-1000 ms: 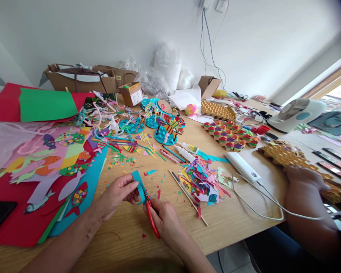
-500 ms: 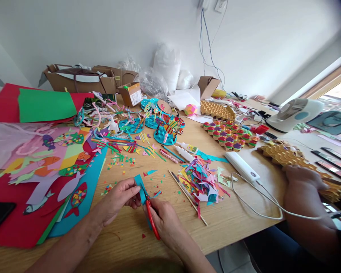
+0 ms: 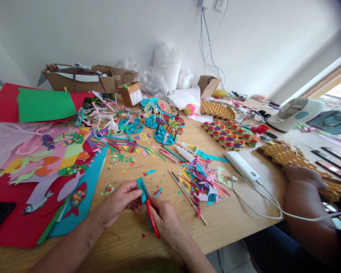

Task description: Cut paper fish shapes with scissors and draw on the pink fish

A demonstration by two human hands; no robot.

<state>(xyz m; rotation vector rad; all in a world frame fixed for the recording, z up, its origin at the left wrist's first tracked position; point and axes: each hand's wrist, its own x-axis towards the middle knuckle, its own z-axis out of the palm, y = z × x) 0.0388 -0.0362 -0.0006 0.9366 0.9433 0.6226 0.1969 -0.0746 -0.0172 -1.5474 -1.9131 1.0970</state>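
Note:
Between the thumb and fingers of my left hand [image 3: 128, 196] is a narrow blue paper strip [image 3: 139, 184]. My right hand [image 3: 167, 217] is closed round red-handled scissors [image 3: 152, 219], their dark blades lying along the strip and pointing away from me. The strip's lower end hangs beneath the scissors, partly hidden by my right hand. Small paper scraps and confetti bits lie on the wooden table [image 3: 122, 246] around both hands. A paper fish with a mosaic pattern [image 3: 77, 198] rests on coloured sheets to the left.
A heap of paper offcuts [image 3: 203, 180] and thin sticks [image 3: 187, 195] lie to my right, with a white power bank [image 3: 241, 166] and its cable beyond. Glue bottles [image 3: 184, 153] stand further back. Another person's hand [image 3: 304, 177] rests by an egg carton [image 3: 284, 153] at far right.
The blue strip and my left hand have shifted slightly to the right and nearer me. The scissors stay at the strip, hardly moved.

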